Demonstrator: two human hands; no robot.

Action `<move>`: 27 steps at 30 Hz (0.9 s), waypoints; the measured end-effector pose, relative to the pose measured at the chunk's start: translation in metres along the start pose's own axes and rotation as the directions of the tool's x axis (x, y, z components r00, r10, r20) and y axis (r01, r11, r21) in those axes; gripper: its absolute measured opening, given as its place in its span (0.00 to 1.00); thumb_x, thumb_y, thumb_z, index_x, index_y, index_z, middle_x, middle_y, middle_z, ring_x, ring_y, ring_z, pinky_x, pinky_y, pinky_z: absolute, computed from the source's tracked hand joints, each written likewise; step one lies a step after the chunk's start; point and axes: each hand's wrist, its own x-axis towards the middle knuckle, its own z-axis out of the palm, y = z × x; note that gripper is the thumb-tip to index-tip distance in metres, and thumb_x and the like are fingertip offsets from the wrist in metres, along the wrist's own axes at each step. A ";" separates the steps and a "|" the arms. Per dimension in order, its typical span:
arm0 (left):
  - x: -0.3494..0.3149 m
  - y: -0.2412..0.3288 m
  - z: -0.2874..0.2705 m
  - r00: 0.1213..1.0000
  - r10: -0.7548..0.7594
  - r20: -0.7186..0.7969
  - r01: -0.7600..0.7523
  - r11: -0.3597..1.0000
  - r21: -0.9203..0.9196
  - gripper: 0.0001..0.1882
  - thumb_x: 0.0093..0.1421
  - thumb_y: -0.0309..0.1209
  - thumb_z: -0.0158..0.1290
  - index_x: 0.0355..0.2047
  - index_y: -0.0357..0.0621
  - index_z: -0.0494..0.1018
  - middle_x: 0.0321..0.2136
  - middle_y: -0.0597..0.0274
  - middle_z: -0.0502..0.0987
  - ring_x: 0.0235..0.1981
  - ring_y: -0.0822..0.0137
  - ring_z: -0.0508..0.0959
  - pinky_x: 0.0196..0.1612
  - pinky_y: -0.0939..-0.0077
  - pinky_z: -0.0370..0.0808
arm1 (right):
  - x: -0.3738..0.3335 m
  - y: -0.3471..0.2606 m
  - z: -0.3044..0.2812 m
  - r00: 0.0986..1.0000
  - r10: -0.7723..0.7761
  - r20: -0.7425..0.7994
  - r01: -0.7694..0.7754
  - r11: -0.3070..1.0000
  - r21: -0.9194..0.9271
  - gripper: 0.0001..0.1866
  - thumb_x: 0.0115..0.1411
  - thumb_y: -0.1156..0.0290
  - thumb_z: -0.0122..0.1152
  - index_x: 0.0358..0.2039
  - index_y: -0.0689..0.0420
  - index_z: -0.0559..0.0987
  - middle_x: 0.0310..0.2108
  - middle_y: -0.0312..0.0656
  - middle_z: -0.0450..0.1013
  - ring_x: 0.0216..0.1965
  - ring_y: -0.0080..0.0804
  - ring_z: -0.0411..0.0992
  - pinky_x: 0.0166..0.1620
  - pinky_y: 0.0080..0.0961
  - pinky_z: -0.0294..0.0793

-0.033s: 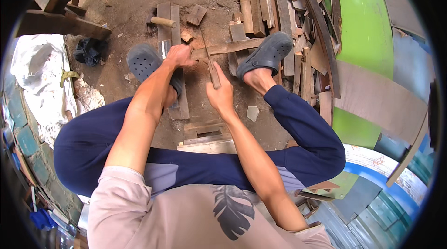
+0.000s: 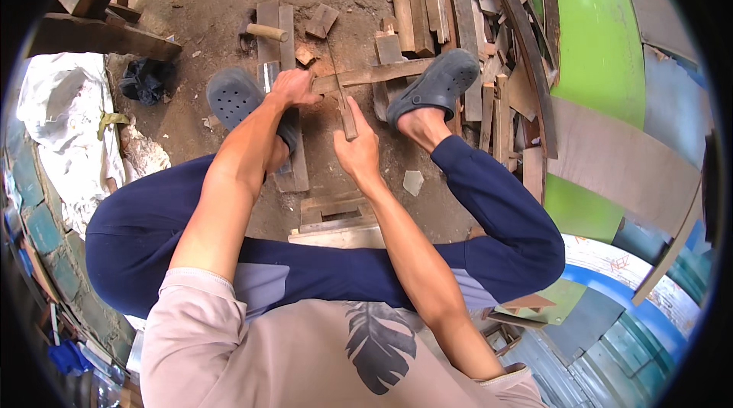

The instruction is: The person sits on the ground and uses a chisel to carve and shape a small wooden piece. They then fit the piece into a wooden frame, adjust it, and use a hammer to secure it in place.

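A strip of wood (image 2: 385, 74) lies crosswise between my feet, with its right end at or under my right clog (image 2: 443, 86). My left hand (image 2: 296, 87) is closed over its left end, by the plank beside my left clog (image 2: 235, 95). In my right hand (image 2: 357, 150) is the wooden handle of a thin-bladed hand saw (image 2: 349, 119). Its blade points away from me and crosses the strip just right of my left hand. Orange-brown sawdust is spread on the ground around the blade. My left fingertips are partly hidden.
A hammer (image 2: 267, 32) rests across planks ahead. Near it lies a wood block (image 2: 322, 20). Stacked timber (image 2: 435, 3) and offcuts run along the right, beside green panels (image 2: 595, 34). A white sack (image 2: 69, 125) and black plastic (image 2: 145, 81) are at left; a small wooden frame (image 2: 336, 217) is close to me.
My right hand and the saw have shifted very slightly left along with a small movement of the view. The left hand keeps its hold on the strip.
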 end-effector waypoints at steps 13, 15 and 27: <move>0.001 0.006 -0.008 1.000 -0.001 -0.001 0.001 1.000 -0.009 0.28 0.43 0.48 0.63 0.35 0.33 0.79 0.29 0.35 0.80 0.36 0.39 0.82 0.42 0.50 0.78 | -0.029 -0.008 -0.016 0.987 0.149 0.066 -0.156 0.981 0.116 0.38 0.54 0.81 0.51 0.69 0.55 0.66 0.59 0.59 0.72 0.62 0.44 0.72 0.61 0.31 0.70; -0.003 0.007 -0.008 1.000 -0.006 0.001 0.006 1.000 -0.001 0.29 0.43 0.49 0.63 0.35 0.33 0.79 0.29 0.35 0.80 0.36 0.39 0.82 0.42 0.50 0.78 | -0.038 -0.017 -0.024 0.993 0.109 0.051 -0.114 0.988 0.105 0.38 0.54 0.80 0.52 0.69 0.54 0.66 0.58 0.59 0.73 0.60 0.45 0.73 0.59 0.32 0.71; 0.004 0.014 -0.014 1.000 0.017 -0.001 -0.017 1.000 0.014 0.31 0.44 0.49 0.61 0.40 0.35 0.79 0.29 0.36 0.81 0.35 0.40 0.82 0.41 0.49 0.78 | -0.004 0.016 -0.005 0.998 -0.037 -0.042 0.040 0.996 0.083 0.38 0.55 0.75 0.55 0.69 0.50 0.65 0.51 0.60 0.77 0.52 0.54 0.78 0.52 0.35 0.77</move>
